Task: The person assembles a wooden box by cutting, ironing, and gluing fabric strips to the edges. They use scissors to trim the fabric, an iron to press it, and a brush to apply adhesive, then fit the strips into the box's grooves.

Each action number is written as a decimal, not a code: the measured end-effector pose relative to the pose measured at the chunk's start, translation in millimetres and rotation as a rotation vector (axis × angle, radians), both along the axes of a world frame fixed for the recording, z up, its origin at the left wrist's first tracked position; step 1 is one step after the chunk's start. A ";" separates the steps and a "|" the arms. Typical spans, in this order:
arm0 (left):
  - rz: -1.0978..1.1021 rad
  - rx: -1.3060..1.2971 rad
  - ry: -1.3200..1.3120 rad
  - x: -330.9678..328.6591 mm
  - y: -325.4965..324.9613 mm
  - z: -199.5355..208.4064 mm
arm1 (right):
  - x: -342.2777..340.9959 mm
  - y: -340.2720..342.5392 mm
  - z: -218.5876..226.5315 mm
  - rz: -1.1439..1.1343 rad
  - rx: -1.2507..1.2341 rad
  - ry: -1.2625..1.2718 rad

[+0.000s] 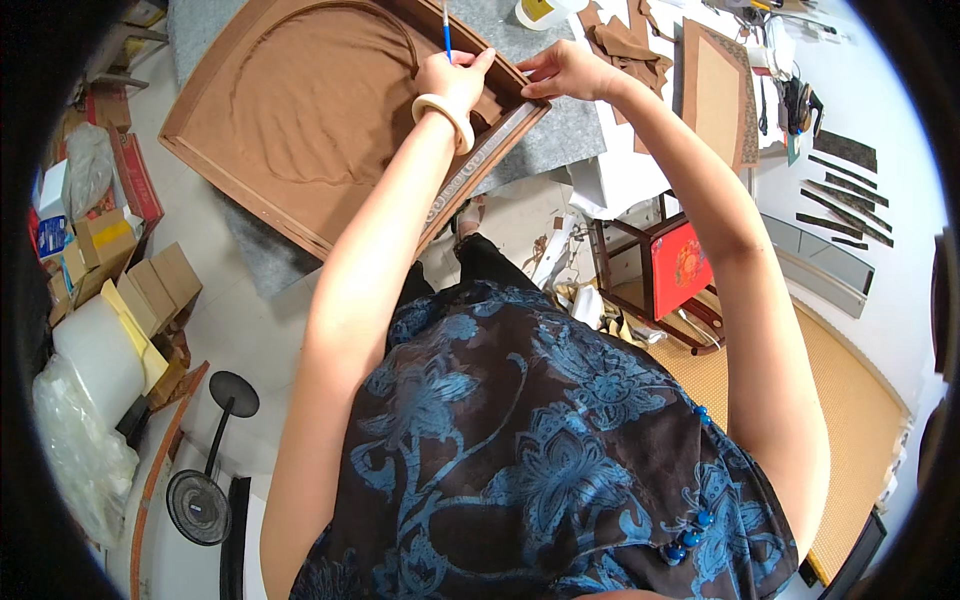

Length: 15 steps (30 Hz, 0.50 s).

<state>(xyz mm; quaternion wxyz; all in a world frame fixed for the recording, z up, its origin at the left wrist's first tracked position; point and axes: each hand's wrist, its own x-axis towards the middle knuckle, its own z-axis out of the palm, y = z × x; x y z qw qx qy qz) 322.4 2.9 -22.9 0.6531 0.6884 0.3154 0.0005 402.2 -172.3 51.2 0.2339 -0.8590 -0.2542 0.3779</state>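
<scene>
A large shallow box (174, 130), lined in soft brown cloth, lies tilted across the table at the upper left. My left hand (450, 82), wearing a cream bangle (445, 103), is inside its near right corner. A slim blue stick (447, 38), like a pen or brush, rises from between the closed fingers; its lower end is hidden. With thumb and fingers pinched together, my right hand (568, 74) grips the box's rim at that same corner. A cord-like brown strip (345, 5) curves over the rumpled lining. Pale marks run along the box's outer side.
Beneath the box is a grey-covered table (555, 140). Brown scraps (630, 50), a flat brown panel (715, 100) and a white tub (540, 12) lie beyond my right hand. A red-seated chair (680, 265) stands at the right, cardboard boxes (160, 285) at the left.
</scene>
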 end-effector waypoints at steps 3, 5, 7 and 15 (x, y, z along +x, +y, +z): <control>0.019 -0.098 0.036 -3.0 -5.2 -2.1 | -4.8 -12.3 -9.1 -0.103 0.121 0.141; 0.033 -0.180 0.009 -2.5 -4.8 -3.3 | -3.9 -15.1 -12.3 -0.121 0.098 0.127; 0.038 -0.245 -0.036 -2.8 -2.7 -9.2 | -4.1 -8.8 -8.1 -0.108 0.043 0.086; 0.049 -0.201 0.052 -3.2 -1.9 -2.0 | -18.6 -1.3 -2.9 0.004 -0.027 -0.214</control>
